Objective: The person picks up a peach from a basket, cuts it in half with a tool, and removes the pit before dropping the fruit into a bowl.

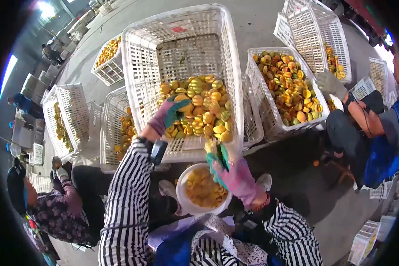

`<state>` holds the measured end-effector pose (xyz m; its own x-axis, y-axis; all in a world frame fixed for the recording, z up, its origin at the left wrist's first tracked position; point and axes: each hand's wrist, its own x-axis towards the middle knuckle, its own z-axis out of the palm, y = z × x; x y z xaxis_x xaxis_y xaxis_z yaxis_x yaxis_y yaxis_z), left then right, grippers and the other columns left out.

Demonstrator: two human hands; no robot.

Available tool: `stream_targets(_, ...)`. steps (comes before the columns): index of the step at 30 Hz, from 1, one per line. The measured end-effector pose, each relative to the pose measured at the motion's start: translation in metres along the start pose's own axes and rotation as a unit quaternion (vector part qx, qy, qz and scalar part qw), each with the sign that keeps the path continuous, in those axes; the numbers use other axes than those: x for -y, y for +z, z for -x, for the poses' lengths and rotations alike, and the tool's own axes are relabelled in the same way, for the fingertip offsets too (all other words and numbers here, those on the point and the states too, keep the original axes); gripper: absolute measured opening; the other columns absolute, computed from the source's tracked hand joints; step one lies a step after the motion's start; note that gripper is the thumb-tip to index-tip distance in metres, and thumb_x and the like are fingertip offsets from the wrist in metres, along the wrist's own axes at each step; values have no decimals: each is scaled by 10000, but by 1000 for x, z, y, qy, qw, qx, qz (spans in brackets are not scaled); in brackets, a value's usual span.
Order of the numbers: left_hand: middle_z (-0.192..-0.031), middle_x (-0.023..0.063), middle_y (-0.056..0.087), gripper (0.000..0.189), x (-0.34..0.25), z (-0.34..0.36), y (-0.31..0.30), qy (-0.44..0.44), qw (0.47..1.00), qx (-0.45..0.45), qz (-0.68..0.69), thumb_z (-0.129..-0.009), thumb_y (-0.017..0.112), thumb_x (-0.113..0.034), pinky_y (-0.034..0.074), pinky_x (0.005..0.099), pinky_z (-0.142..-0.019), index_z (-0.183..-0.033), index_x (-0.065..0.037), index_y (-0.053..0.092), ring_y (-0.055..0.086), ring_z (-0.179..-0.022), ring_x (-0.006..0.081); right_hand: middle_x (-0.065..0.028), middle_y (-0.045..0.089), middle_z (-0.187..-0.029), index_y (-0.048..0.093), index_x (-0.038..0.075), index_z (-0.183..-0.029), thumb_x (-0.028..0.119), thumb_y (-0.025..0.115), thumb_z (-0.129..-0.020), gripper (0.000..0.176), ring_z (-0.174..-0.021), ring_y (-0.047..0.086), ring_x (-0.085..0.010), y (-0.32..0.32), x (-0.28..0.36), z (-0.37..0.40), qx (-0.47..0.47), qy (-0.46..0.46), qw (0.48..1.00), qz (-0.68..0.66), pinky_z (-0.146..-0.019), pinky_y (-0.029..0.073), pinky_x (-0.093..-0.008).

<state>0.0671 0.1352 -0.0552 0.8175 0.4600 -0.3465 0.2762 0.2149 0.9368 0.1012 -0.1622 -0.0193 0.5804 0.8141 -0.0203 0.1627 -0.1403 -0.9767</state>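
A large white crate [139,75] stands tilted before me, with yellow-green and orange fruit [199,104] gathered at its near end. My left hand [170,113], in a pink and green glove, is closed round a fruit [183,104] at the left of the pile. My right hand [230,170], gloved the same way, is closed on a pale yellow piece [211,146] at the crate's near rim. Below it, between my feet, a white bucket [181,195] holds yellow-orange pieces [205,187].
Another fruit crate [277,124] stands at right, with more stacked crates [317,40] behind it. Crates with fruit [77,106] are at left too. A person [57,208] sits at my left, and another [363,128] at my right.
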Motion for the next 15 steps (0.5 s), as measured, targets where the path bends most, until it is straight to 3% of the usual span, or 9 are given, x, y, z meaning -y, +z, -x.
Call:
stream_targets(4, -1045, 57, 599, 412, -6, 89, 41, -10, 965, 19, 260, -849, 643, -153, 498, 251, -702, -1224, -42, 514, 590, -902, 145, -213, 600, -682, 578, -14, -1008, 382, 603, -844, 430, -643, 603, -377, 17, 1, -8, -28, -40, 996, 71, -566, 471, -456)
stream_targets(5, -1102, 93, 574, 512, 7, 99, 41, 268, 963, -8, -36, -824, 651, -94, 498, 273, -741, -1286, -29, 439, 584, -943, 181, -176, 618, -722, 547, -9, -1064, 320, 589, -869, 385, -634, 618, -303, 20, 2, -10, -6, -54, 990, 128, -558, 482, -406)
stream_targets(6, -1159, 128, 550, 623, 29, 100, 35, 499, 802, -32, -327, -800, 658, -34, 499, 296, -780, -1349, -16, 365, 578, -985, 217, -139, 636, -763, 515, -4, -1121, 258, 574, -895, 350, -626, 634, -228, 24, 3, -10, 16, -67, 981, 184, -549, 493, -355)
stream_targets(7, -1231, 193, 492, 773, 65, 88, 11, 284, 931, -7, -231, -748, 645, 71, 496, 354, -827, -1407, -23, 252, 565, -1021, 294, -202, 637, -839, 499, -54, -1162, 304, 575, -889, 456, -759, 637, -323, 23, 21, -6, 6, -77, 962, 263, -661, 495, -410)
stream_targets(8, -1231, 193, 492, 773, 59, 98, 16, 285, 931, -9, -229, -748, 645, 71, 496, 354, -827, -1407, -23, 252, 565, -1021, 294, -202, 637, -839, 499, -54, -1162, 304, 575, -889, 456, -759, 637, -323, 28, 24, -4, 7, -78, 961, 265, -661, 495, -410)
stream_targets(10, -1224, 213, 492, 679, 35, 117, 36, 517, 753, -99, -396, -792, 581, 66, 484, 388, -852, -1393, -15, 277, 563, -1022, 327, -253, 620, -913, 478, -89, -1188, 350, 576, -881, 544, -872, 601, -394, 34, 26, -3, -20, -97, 968, 232, -747, 472, -446)
stream_targets(11, -1208, 206, 496, 597, 38, 115, 35, 309, 933, -14, -185, -843, 515, 35, 475, 410, -865, -1388, -10, 275, 564, -1008, 337, -253, 620, -913, 478, -89, -1188, 350, 576, -881, 544, -872, 601, -394, 34, 26, -3, -18, -97, 967, 237, -747, 472, -446)
stream_targets(14, -1152, 180, 525, 432, 48, 116, 43, 387, 859, -130, -309, -921, 475, -121, 487, 368, -838, -1321, 4, 372, 583, -954, 261, -271, 609, -945, 480, -96, -1175, 345, 570, -886, 535, -892, 589, -411, 37, 30, -4, -28, -93, 963, 253, -757, 466, -449)
stream_targets(15, -1065, 137, 570, 446, -6, 143, 74, 334, 930, -82, -131, -975, 393, -359, 490, 323, -818, -1217, 7, 473, 586, -915, 189, -274, 607, -946, 484, -91, -1173, 336, 574, -885, 522, -897, 586, -414, 35, 38, -4, -10, -64, 965, 255, -761, 464, -451)
